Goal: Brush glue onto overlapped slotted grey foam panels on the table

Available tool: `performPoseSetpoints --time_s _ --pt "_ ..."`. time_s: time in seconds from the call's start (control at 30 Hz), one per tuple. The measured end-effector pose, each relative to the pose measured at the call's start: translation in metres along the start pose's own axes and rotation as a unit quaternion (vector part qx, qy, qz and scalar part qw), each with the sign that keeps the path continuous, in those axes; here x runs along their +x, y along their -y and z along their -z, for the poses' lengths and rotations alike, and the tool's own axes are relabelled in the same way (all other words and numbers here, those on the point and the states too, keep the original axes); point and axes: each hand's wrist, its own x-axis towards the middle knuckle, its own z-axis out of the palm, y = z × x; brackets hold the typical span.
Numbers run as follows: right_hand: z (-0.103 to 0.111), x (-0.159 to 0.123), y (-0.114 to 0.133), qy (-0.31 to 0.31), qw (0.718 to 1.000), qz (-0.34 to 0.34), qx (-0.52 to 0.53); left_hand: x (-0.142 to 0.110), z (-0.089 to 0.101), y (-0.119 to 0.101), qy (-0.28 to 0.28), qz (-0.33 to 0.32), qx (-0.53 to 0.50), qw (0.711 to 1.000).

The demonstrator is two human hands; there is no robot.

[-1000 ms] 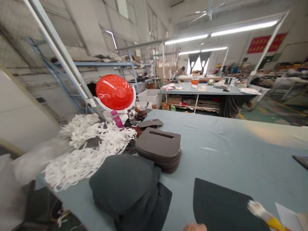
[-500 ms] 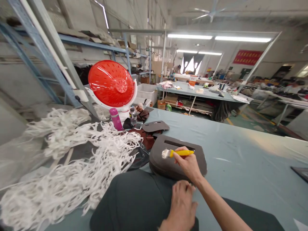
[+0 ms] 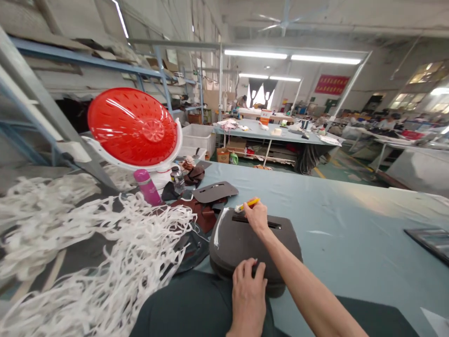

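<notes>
A long table (image 3: 354, 220) covered in pale blue-grey stretches in front of me. On it, to my left, lies a heap of white strips (image 3: 105, 238), and beyond that a red perforated dome (image 3: 131, 126) stands on a white base. The stack of dark grey padded pieces (image 3: 254, 248) sits directly in front of me, with a slot across its top and a white streak (image 3: 218, 228) near its left edge. My left hand (image 3: 249, 297) rests on the stack, its fingers (image 3: 250, 274) spread. My right hand (image 3: 257, 217) is over the slot, its fingers (image 3: 250, 210) pinched narrowly around a yellow-handled brush (image 3: 247, 203), whose white bristles point left.
</notes>
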Motion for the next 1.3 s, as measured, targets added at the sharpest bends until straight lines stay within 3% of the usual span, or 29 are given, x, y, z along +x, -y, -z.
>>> performPoseSetpoints --time_s 0.13,0.23,0.33,0.47,0.53,0.6,0.73,0.83,0.9,0.97,1.07,1.13,1.2,1.3 --pt "0.086 -0.008 -0.063 -0.081 0.988 -0.093 -0.088 0.003 0.004 -0.004 0.006 -0.019 0.021 1.000" --pt "0.144 -0.027 -0.094 -0.124 0.975 -0.147 -0.108 0.005 0.005 -0.009 0.006 -0.026 0.044 0.999" --pt "0.177 -0.062 -0.100 -0.133 0.972 -0.165 -0.101 0.005 0.004 -0.016 0.007 -0.024 0.056 0.998" --pt "0.196 -0.133 -0.082 -0.148 0.969 -0.158 -0.119 0.006 0.012 -0.020 0.031 0.003 -0.006 1.000" --pt "0.195 -0.164 -0.061 -0.158 0.974 -0.125 -0.105 0.014 0.023 -0.012 0.069 0.028 -0.104 0.992" --pt "0.178 -0.182 -0.034 -0.158 0.983 -0.084 -0.042 0.029 0.038 0.004 0.090 0.077 -0.227 0.967" --pt "0.103 -0.186 0.025 -0.034 0.989 0.028 0.139 0.068 0.065 0.044 0.010 0.169 -0.349 0.921" --pt "0.059 -0.185 0.040 0.035 0.979 0.088 0.182 0.085 0.071 0.063 0.031 0.188 -0.313 0.930" --pt "0.066 -0.190 0.023 0.032 0.984 0.068 0.160 0.087 0.071 0.069 0.070 0.195 -0.240 0.948" --pt "0.101 -0.197 -0.010 -0.001 0.994 0.016 0.110 0.084 0.069 0.070 0.097 0.184 -0.181 0.961" --pt "0.169 -0.201 -0.054 -0.124 0.991 -0.055 -0.004 0.079 0.064 0.064 0.115 0.159 -0.117 0.974" --pt "0.187 -0.190 -0.061 -0.200 0.975 -0.088 -0.043 0.075 0.060 0.056 0.118 0.133 -0.046 0.983" --pt "0.168 -0.168 -0.046 -0.205 0.975 -0.083 -0.007 0.070 0.054 0.045 0.106 0.102 0.043 0.988" --pt "0.089 -0.124 -0.001 -0.111 0.988 -0.027 0.102 0.062 0.047 0.035 0.069 0.062 0.137 0.986"
